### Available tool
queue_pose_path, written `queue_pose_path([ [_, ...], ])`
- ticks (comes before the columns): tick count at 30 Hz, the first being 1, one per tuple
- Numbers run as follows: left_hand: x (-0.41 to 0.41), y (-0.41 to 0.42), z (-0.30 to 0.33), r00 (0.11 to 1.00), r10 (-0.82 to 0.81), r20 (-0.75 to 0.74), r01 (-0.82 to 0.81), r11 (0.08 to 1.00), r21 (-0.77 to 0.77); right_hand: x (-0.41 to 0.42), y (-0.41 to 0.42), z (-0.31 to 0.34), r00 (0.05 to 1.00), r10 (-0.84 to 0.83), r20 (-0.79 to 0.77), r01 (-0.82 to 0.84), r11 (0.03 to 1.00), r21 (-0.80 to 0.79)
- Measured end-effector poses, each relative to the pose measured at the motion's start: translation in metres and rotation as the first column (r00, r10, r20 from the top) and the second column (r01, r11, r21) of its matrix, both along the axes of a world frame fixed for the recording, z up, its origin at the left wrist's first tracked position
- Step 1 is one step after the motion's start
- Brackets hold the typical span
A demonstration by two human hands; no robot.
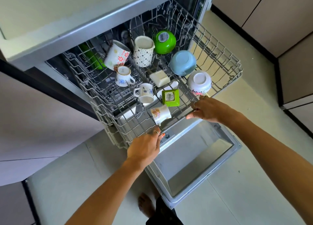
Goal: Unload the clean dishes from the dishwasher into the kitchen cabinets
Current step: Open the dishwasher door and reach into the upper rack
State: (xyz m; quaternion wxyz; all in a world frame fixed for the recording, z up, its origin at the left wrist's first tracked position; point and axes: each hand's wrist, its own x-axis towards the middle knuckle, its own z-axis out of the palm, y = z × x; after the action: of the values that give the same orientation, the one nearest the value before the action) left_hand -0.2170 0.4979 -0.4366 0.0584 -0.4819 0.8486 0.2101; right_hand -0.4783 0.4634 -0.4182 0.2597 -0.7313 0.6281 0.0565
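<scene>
**Dishes loose on a rack you hold by its front edge**

Dishes fill the upper rack point(220, 58), which is pulled out over the open door point(194, 157). Your left hand point(144, 150) grips the front rail with its fingers point(156, 132) curled over the wire. Your right hand point(206, 109) holds the same rail further along, fingers bent around it. Neither hand has a dish yet.

The main risk, as I judge it, is a jolt. Several pieces sit loosely rather than locked on tines. The paisley mug point(160, 114) lies tipped on its side right at the front rail, just beside your left fingers. A sharp tug or a sudden stop could roll it over the rail onto the door or the floor.

The two tall mugs at the back, the flowered mug point(116, 55) and the dotted mug point(144, 52), lean close together and could knock if the rack jerks. The white bowl point(199, 82) sits upside down just beyond your right hand, by the rack's front corner. The blue bowl point(183, 63) and green bowl point(164, 41) sit upside down behind it. Any of these could slide if the rack tilts.

Uneven force from your two hands could skew the rack on its runners and make it bind, then lurch.

Your bare foot point(146, 204) is on the floor close to the door's edge. Anything that falls and breaks would land near it.
</scene>
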Motion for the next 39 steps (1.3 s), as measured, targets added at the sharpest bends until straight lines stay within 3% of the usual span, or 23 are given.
queue_pose_path([
  [14, 0.002, 0.023, -0.007, 0.999, -0.036, 0.014, 0.036, 0.999, -0.02, -0.002, 0.03, -0.003, 0.999, 0.037, -0.004, -0.037, 0.997, -0.063],
  [19, -0.003, 0.024, -0.012, 1.0, -0.012, 0.0, 0.012, 0.999, 0.036, -0.003, 0.028, -0.005, 0.999, 0.018, -0.03, -0.017, 1.0, 0.013],
  [31, -0.008, 0.048, -0.014, 0.999, -0.035, 0.017, 0.035, 0.999, 0.007, -0.01, 0.052, -0.005, 0.994, 0.039, -0.098, -0.033, 0.997, 0.062],
  [39, -0.007, 0.048, -0.014, 1.0, 0.006, -0.015, -0.005, 0.998, 0.066, -0.004, 0.057, -0.007, 0.974, -0.217, 0.062, 0.212, 0.973, 0.09],
])
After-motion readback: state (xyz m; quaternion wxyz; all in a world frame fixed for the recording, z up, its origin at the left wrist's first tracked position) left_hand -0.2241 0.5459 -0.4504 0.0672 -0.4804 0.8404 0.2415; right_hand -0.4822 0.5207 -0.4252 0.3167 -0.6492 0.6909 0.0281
